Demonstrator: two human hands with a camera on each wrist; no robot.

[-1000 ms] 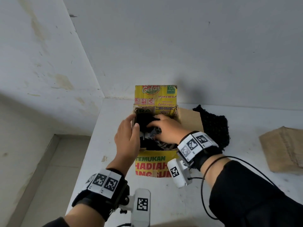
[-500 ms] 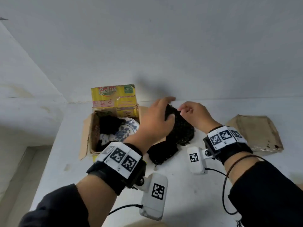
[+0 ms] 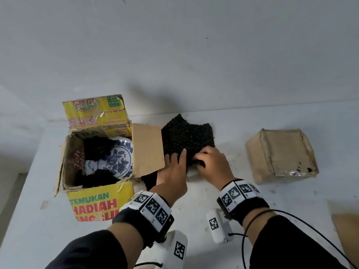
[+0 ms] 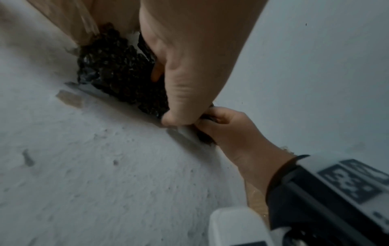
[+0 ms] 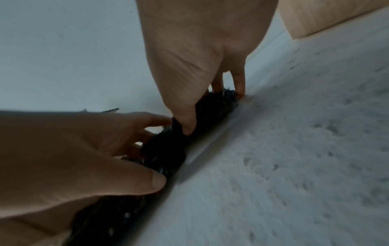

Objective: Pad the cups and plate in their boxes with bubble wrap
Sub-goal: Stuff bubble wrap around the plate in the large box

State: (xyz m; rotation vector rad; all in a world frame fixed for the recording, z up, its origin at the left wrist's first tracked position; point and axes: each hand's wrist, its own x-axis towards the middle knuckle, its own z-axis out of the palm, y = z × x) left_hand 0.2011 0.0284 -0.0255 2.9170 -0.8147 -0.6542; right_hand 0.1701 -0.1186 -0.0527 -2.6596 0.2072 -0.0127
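Observation:
An open yellow box (image 3: 101, 200) stands at the left, holding a blue-and-white plate (image 3: 116, 160) with black bubble wrap pieces (image 3: 98, 147) tucked at its far and near sides. A black bubble wrap sheet (image 3: 187, 135) lies on the table right of the box's open flap (image 3: 147, 148). My left hand (image 3: 179, 162) and right hand (image 3: 200, 162) both pinch the sheet's near edge, close together. In the left wrist view, my left thumb presses against the bubble wrap (image 4: 118, 71). The right wrist view shows my right thumb and fingers holding the wrap (image 5: 214, 103). No cups are visible.
A closed brown cardboard box (image 3: 281, 154) sits on the white table (image 3: 213, 195) at the right. A flat cardboard piece (image 3: 347, 232) lies at the near right edge. A wall runs right behind the boxes, and the table's left edge drops to the floor.
Both hands left the yellow box and moved right to the black bubble wrap sheet. They now hold its near edge, lower and closer to me than half a second ago.

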